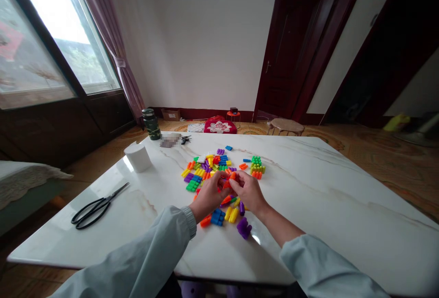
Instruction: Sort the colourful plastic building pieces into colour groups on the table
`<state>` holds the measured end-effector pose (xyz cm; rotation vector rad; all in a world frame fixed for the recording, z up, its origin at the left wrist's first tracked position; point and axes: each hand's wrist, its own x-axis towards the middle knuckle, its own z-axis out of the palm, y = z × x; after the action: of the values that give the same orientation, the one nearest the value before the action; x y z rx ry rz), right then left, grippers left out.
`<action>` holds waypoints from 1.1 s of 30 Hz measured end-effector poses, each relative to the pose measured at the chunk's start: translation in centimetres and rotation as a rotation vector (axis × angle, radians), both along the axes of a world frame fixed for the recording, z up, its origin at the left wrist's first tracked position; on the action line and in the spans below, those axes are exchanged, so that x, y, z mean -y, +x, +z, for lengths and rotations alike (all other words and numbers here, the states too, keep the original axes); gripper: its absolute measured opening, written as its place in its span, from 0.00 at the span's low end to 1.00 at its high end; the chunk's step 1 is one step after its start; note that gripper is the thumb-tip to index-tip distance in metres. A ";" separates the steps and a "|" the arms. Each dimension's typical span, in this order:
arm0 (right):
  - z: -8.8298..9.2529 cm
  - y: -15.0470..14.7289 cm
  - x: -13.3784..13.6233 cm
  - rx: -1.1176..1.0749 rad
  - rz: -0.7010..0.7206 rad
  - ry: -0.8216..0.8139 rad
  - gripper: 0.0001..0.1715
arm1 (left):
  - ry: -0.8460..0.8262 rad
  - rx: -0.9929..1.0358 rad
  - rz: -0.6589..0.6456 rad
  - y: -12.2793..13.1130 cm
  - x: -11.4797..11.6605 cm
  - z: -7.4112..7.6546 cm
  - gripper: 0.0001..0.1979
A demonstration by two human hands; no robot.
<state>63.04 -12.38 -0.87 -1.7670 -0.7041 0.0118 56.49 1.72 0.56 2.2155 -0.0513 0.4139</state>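
Tabletop is gleaming, glossy; blocks are looking like smooth plastic. Left: scissors are showing metal blades, paper roll is looking matt. Far left: curtain is looking like cloth.

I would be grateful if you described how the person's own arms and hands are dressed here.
The left hand and right hand are ungloved. The pale grey-green fabric left sleeve reaches the wrist, ending in a gathered cuff; the matching right sleeve ends along the forearm.
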 end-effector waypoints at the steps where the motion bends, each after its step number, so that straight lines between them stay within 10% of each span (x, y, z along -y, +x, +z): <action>1: 0.1 -0.2 -0.1 -0.027 -0.019 0.028 0.11 | -0.023 -0.009 0.014 0.1 0.0 0.0 0.10; 9: -1.1 2.7 2.0 -0.297 -0.275 0.037 0.09 | 0.063 -0.414 -0.100 -0.3 -1.0 -0.7 0.08; 15: -3.8 4.5 4.0 -0.061 -0.347 -0.430 0.07 | -0.031 -0.418 0.075 0.3 -3.0 -1.6 0.05; 23: -3.3 3.0 2.7 0.139 -0.229 -0.682 0.13 | 0.044 -0.231 0.143 1.1 -3.8 -2.1 0.26; 33: -3.0 8.0 -3.0 0.093 -0.279 -0.792 0.12 | 0.315 -0.357 -0.086 -0.6 -3.4 -1.6 0.15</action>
<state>71.04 -9.38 -3.86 -2.6298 -0.5418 0.0212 55.91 5.16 -1.02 2.5545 -0.0203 -0.0458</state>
